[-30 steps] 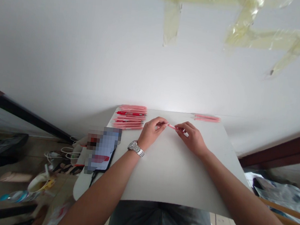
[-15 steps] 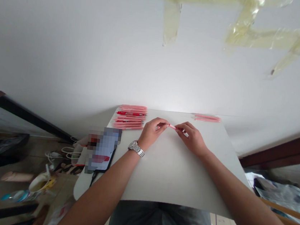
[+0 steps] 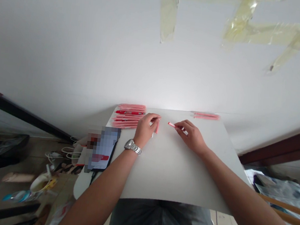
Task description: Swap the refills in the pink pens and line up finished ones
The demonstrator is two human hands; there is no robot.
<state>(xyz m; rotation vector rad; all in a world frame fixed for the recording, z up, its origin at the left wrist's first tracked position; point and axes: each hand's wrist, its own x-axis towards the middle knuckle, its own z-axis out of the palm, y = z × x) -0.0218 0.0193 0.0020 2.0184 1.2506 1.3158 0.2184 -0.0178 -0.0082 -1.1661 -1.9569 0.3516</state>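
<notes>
My left hand, with a metal watch on its wrist, pinches a short pink pen part that hangs down from the fingertips. A small white bit shows just below that hand. To the right, my right hand grips a slim pink-and-white pen piece between thumb and fingers, its red-tipped end pointing left. A gap separates the two pieces. Beside my left hand lies a row of pink pens, one of them bright red.
A few pink pens lie at the table's back right. At its left edge rests a phone, screen blurred, with a cable. The wall stands directly behind. A white cup and plastic bottle are lower left.
The hands have come apart: my left hand has moved left with the pink part, which now hangs downward. My right hand keeps its piece in nearly the same spot.
</notes>
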